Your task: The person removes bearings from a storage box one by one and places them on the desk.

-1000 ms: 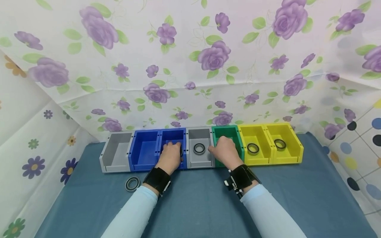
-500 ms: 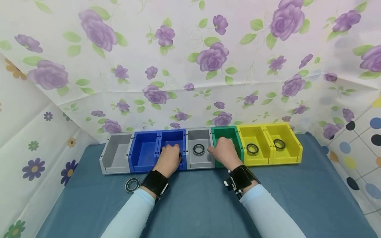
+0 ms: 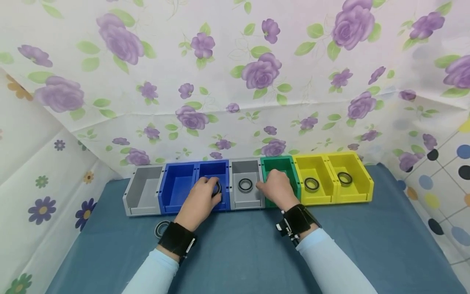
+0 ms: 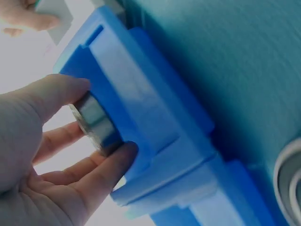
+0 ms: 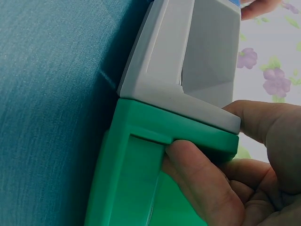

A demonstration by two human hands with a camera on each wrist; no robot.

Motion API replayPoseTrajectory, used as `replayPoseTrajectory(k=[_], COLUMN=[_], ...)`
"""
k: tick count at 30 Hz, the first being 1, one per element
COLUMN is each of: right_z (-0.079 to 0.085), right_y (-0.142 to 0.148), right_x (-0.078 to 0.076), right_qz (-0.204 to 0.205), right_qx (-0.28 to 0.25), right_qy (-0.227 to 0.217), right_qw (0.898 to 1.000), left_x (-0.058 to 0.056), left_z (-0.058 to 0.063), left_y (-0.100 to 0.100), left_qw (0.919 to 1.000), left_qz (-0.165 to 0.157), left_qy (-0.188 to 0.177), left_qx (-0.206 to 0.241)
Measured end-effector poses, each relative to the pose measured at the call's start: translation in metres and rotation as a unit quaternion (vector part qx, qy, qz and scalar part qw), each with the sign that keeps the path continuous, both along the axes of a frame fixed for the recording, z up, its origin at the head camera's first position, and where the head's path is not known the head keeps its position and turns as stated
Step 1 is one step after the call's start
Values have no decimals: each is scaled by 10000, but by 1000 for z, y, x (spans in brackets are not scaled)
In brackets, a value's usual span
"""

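My left hand (image 3: 199, 201) is at the right-hand blue bin (image 3: 213, 166), pinching a bearing (image 4: 98, 123) by its rim between thumb and fingertips. In the left wrist view the bearing is tilted on edge at the bin's opening. My right hand (image 3: 278, 188) grips the side wall where the green bin (image 5: 136, 122) meets the middle grey bin (image 5: 207, 52). Its forefinger curls inside the green bin, while the thumb lies on the grey side. The green bin's floor is mostly hidden behind this hand in the head view.
Another bearing (image 3: 160, 230) lies on the blue cloth (image 3: 238, 253), partly covered by my left wrist. A bearing (image 3: 245, 185) sits in the middle grey bin. Two yellow bins hold one bearing (image 3: 311, 184) and another bearing (image 3: 344, 179). An end grey bin (image 3: 145, 185) stands leftmost.
My left wrist has swung left and toward me, and the left fingers have spread, bringing the held bearing into sight. It now partly covers the bearing on the cloth. The right hand stays put.
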State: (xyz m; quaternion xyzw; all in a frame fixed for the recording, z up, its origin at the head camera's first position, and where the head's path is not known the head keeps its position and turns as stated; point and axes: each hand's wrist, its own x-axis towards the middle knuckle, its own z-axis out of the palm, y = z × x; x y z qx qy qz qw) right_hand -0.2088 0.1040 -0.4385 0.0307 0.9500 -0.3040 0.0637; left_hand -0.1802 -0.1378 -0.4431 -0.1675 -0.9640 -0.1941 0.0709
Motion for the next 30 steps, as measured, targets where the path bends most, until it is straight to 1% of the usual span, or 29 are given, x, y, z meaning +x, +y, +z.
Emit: replayPoseTrajectory(k=[3, 5, 8, 12, 15, 17, 21, 26, 30], right_z=[0, 0, -1, -1, 0, 1, 2, 2, 2], right_y=[0, 0, 0, 0, 0, 0, 0, 0, 0], right_x=[0, 0, 0, 0, 0, 0, 0, 1, 0], right_qz=[9, 4, -34, -61, -69, -82, -102, -72, -61], right_qx=[2, -2, -5, -43, -79, -99, -119, -106, -102], right_qy=[-6, -24, -48, -59, -91, -121, -148, -104, -98], right_qw=[10000, 10000, 10000, 10000, 9999, 9998, 9998, 9999, 9999], left_x=[5, 8, 11, 15, 19, 21, 26, 34, 42], left_z=[9, 15, 23, 32, 37, 38, 38, 33, 29], left_y=[-4, -7, -12, -21, -28, -32, -36, -40, -42], left_qw=[9995, 9987, 9967, 9895, 9833, 9803, 9779, 9802, 9830], left_qz=[102, 173, 200, 155, 129, 131, 79, 26, 15], left_qy=[81, 203, 502, 1065, 1369, 1514, 1566, 1403, 1290], left_qx=[291, 427, 604, 968, 1193, 1262, 1383, 1397, 1309])
